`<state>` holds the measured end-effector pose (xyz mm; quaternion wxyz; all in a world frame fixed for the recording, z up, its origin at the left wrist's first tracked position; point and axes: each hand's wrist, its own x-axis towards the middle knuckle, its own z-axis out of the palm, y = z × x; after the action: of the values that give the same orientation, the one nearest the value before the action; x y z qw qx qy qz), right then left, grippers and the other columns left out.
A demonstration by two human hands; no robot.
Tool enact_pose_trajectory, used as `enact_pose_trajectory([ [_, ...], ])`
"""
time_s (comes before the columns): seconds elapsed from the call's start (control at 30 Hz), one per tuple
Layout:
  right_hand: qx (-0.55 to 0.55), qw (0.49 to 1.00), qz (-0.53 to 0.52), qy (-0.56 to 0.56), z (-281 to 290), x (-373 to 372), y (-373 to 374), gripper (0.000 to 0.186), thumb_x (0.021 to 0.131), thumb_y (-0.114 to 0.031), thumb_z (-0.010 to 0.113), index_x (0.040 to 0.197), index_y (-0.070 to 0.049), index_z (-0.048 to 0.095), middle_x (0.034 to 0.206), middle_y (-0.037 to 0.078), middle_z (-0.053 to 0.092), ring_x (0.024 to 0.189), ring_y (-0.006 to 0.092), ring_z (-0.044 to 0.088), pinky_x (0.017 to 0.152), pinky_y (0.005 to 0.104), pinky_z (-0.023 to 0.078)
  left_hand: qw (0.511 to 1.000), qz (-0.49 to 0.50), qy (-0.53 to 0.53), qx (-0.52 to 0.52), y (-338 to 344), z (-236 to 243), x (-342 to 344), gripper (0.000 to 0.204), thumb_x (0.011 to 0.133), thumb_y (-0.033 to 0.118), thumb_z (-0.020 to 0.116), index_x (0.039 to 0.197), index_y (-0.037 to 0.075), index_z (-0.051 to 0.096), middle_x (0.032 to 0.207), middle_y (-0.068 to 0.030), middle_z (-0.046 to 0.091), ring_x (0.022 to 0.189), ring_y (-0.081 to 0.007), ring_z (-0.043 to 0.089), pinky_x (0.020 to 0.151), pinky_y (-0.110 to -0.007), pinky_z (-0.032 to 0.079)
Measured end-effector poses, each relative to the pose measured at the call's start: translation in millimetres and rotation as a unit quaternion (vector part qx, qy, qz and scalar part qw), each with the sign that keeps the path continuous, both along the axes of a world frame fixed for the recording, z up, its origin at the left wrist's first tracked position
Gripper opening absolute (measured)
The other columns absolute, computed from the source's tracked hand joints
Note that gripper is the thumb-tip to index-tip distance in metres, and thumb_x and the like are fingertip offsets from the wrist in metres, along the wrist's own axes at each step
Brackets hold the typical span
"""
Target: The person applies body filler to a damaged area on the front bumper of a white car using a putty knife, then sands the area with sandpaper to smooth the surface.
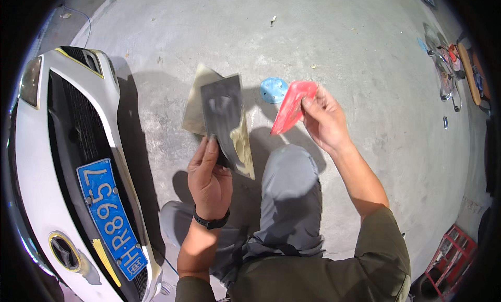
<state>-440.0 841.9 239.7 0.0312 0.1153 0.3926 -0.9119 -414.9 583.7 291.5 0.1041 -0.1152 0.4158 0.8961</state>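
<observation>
My left hand point(210, 179) is closed on the lower edge of a dark, flat putty board point(223, 106), its thumb on the front face. Cream putty point(241, 148) is smeared down the board's right side. Behind the board a beige sheet point(194, 111) shows in part; I cannot tell whether the same hand holds it. To the right, my right hand point(324, 119) pinches a red putty spreader point(295, 104) by its right side, thumb on top. The spreader is apart from the board and tilted, with pale smears on its face.
A white car front point(99, 103) with a blue plate point(112, 218) and yellow masking tape point(107, 263) stands close on my left. On the grey floor lies a blue sanding disc point(272, 89). Loose tools point(448, 67) lie far right; a red metal frame point(449, 260) stands near right.
</observation>
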Motion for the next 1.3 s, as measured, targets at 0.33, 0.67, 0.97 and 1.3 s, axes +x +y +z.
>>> enact_pose_trajectory([
  [0.33, 0.015, 0.979, -0.008, 0.203, 10, -10, -46, 0.042, 0.102, -0.008, 0.059, 0.141, -0.005, 0.045, 0.113, 0.003, 0.056, 0.094, 0.0098, 0.053, 0.083, 0.0263, 0.045, 0.997, -0.049, -0.056, 0.028, 15, -8, 20, 0.036, 0.109, 0.015, 0.05, 0.137, -0.006, 0.058, 0.131, -0.013, 0.068, 0.121, -0.0204, 0.065, 0.107, -0.035, 0.048],
  [0.67, 0.681, 0.731, -0.02, -0.03, -91, -38, -40, 0.074, 0.095, -0.027, 0.072, 0.154, 0.005, 0.04, 0.136, 0.021, 0.056, 0.119, 0.0296, 0.062, 0.108, 0.0401, 0.047, 0.998, -0.029, -0.044, 0.043, -53, -28, 41, 0.031, 0.109, 0.011, 0.052, 0.132, -0.007, 0.061, 0.123, -0.0113, 0.072, 0.111, -0.0161, 0.069, 0.098, -0.03, 0.054],
  [0.97, -0.126, 0.975, 0.163, 0.078, 45, 66, -153, 0.032, 0.104, -0.012, 0.058, 0.132, 0.003, 0.061, 0.12, 0.01, 0.071, 0.109, 0.0193, 0.069, 0.099, 0.0356, 0.055, 0.986, -0.142, 0.017, 0.084, -113, 21, 88, 0.036, 0.107, 0.004, 0.052, 0.137, -0.014, 0.057, 0.131, -0.0153, 0.067, 0.121, -0.0187, 0.062, 0.11, -0.034, 0.045],
  [1.3, 0.067, 0.995, -0.078, -0.014, 123, 104, -208, 0.039, 0.112, -0.029, 0.048, 0.143, -0.005, 0.052, 0.118, 0.005, 0.065, 0.103, 0.0167, 0.066, 0.087, 0.0398, 0.058, 0.992, -0.061, 0.052, -0.093, -210, 47, 133, 0.03, 0.108, 0.011, 0.056, 0.128, -0.01, 0.063, 0.108, -0.004, 0.07, 0.097, -0.0058, 0.059, 0.09, -0.021, 0.044],
])
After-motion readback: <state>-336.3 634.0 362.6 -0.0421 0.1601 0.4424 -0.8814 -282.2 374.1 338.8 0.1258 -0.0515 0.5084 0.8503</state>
